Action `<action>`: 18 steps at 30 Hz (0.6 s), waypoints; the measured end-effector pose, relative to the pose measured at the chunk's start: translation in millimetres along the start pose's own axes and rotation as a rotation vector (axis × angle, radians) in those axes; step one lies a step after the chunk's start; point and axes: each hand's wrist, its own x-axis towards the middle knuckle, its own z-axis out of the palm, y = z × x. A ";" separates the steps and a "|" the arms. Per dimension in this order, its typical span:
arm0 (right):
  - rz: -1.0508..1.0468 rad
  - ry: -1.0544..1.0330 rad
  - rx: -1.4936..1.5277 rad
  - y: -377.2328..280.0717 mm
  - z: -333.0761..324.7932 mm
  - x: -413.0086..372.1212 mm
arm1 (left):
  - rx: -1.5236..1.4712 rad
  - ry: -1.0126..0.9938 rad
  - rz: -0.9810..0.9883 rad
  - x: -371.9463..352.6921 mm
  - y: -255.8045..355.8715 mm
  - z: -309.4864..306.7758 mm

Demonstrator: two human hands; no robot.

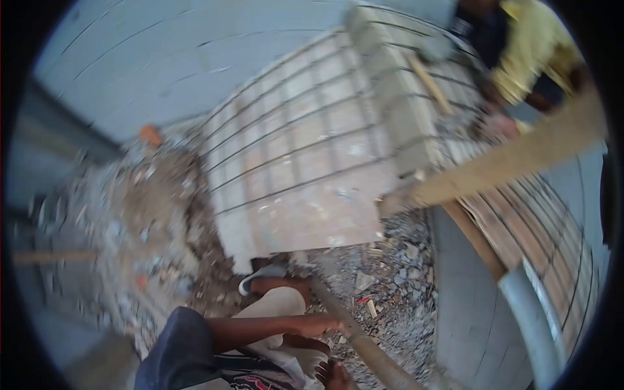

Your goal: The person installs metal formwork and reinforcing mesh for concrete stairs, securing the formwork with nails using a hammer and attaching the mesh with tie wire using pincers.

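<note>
We are holding a long pole (380, 361) at lower centre, angled into rubble (396, 273) below the rebar cage (292, 143), left hand (322, 324) grip wrapping it, right hand (335, 375) grip untellable, probably needing a steady push next.

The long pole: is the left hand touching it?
Touching. The head view shows the left hand closed around the pole, with its fingers wrapped over the shaft and no gap.
</note>
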 end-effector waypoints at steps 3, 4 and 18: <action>-0.136 -0.038 0.088 -64.6 46.0 -39.5 | 0.029 0.039 -0.023 -55.5 26.6 29.4; -0.112 -0.078 0.039 -87.4 54.5 -45.7 | -0.129 -0.031 -0.122 -68.2 39.4 40.3; -0.281 -0.998 -0.913 -176.4 131.5 -90.2 | -0.299 0.180 -0.136 -174.4 154.8 102.4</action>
